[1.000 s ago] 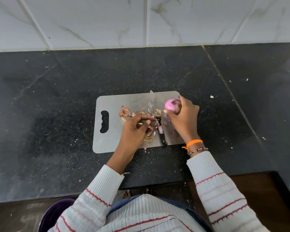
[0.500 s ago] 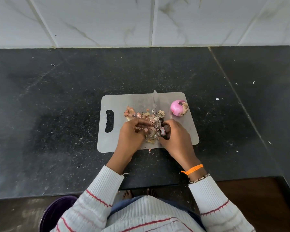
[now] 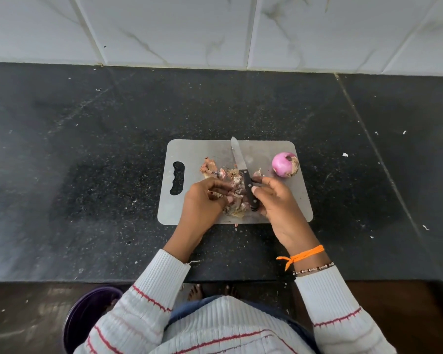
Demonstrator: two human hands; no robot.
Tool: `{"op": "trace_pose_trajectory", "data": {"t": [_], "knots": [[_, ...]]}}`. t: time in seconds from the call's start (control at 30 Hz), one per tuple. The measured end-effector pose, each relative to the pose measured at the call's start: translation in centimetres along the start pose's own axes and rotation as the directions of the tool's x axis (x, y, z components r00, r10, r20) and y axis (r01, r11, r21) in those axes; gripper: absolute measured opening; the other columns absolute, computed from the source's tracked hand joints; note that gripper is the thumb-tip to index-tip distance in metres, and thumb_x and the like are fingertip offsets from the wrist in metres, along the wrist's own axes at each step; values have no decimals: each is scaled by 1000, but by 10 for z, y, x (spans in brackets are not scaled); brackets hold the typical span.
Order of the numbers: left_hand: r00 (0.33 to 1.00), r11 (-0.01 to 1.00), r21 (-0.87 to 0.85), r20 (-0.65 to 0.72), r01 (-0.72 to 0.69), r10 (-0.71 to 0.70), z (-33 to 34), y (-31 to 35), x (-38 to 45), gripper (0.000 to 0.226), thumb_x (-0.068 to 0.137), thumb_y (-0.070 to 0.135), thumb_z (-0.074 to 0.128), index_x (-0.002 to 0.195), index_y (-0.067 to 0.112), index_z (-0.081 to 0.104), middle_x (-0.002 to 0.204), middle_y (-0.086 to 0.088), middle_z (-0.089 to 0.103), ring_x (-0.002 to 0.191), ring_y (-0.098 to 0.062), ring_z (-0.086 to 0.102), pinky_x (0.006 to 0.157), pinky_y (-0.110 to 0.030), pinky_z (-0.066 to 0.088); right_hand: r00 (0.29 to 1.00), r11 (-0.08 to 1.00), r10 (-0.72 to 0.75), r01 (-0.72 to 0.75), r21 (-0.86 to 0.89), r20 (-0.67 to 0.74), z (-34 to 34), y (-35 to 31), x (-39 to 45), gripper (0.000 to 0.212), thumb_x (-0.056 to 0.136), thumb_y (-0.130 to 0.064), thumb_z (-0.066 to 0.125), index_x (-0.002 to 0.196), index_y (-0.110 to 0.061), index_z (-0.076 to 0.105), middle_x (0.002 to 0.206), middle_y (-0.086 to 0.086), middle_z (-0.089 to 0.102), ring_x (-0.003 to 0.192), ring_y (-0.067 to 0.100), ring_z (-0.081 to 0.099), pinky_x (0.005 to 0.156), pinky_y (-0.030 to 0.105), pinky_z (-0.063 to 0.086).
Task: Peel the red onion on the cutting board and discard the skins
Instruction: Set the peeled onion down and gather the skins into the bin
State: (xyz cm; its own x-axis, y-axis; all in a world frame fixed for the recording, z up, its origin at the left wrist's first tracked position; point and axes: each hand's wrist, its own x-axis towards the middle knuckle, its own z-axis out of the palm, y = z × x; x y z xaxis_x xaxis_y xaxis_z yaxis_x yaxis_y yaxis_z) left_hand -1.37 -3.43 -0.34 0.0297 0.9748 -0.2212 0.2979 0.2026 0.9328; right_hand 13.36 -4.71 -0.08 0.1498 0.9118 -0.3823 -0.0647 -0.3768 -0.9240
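Since 1 s ago: right hand (image 3: 279,200) let go of the onion (image 3: 285,164) and came down to the knife (image 3: 244,175); onion now sits alone on the board (image 3: 202,152). Left hand (image 3: 205,200) stayed on the skins (image 3: 230,190).

Counts: 1 onion, 1 knife, 1 board, 1 heap of skins (pieces too small to count), 2 hands.

Onion: pink, mostly peeled, a bit of dry skin on its right side. At approx 2 o'clock on the board, near the far right corner, well apart from both hands.

Knife: black handle, blade pointing to 12 o'clock, tip just past the board's far edge. Right hand's fingers curl at the handle, thumb and forefinger touching it; firm grip or not, can't tell.

Left hand: fingers curled into the skin heap at board centre, pinching skins. Heap runs from approx 10 o'clock of the hands down to the near edge; 1 scrap lies just off the near edge at 6 o'clock.

Board handle slot at 9 o'clock. Black counter (image 3: 87,175) carries scattered white specks. Purple bin (image 3: 87,312) below the counter at approx 7 o'clock, partly hidden by the left sleeve.
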Motion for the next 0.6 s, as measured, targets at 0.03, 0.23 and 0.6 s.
{"op": "trace_pose_trajectory", "data": {"t": [0.03, 0.23, 0.6], "knots": [[1000, 1000, 5, -1, -4, 4, 0, 0, 0, 28, 76, 3, 71, 78, 30, 65, 83, 5, 69, 83, -21, 67, 80, -39, 56, 999, 995, 19, -21, 93, 27, -1, -1, 0, 23, 92, -6, 52, 114, -12, 57, 99, 5, 69, 96, 18, 65, 86, 40, 54], [997, 997, 6, 25, -73, 73, 1, 7, -2, 25, 73, 4, 73, 88, 23, 67, 85, 9, 67, 63, 3, 56, 65, -15, 50, 996, 967, -47, 24, 255, 82, -12, -16, -9, 21, 90, 1, 52, 105, -10, 59, 86, 6, 70, 72, 11, 66, 62, 21, 56], [990, 967, 212, 54, -139, 131, -4, 9, 1, 39, 66, 11, 80, 100, 22, 65, 95, 3, 62, 75, -9, 54, 65, -14, 44, 848, 412, -529, 215, -886, -40, -31, 11, -13, 35, 81, -9, 63, 116, -12, 59, 94, 11, 69, 87, 30, 64, 71, 32, 45]]}}
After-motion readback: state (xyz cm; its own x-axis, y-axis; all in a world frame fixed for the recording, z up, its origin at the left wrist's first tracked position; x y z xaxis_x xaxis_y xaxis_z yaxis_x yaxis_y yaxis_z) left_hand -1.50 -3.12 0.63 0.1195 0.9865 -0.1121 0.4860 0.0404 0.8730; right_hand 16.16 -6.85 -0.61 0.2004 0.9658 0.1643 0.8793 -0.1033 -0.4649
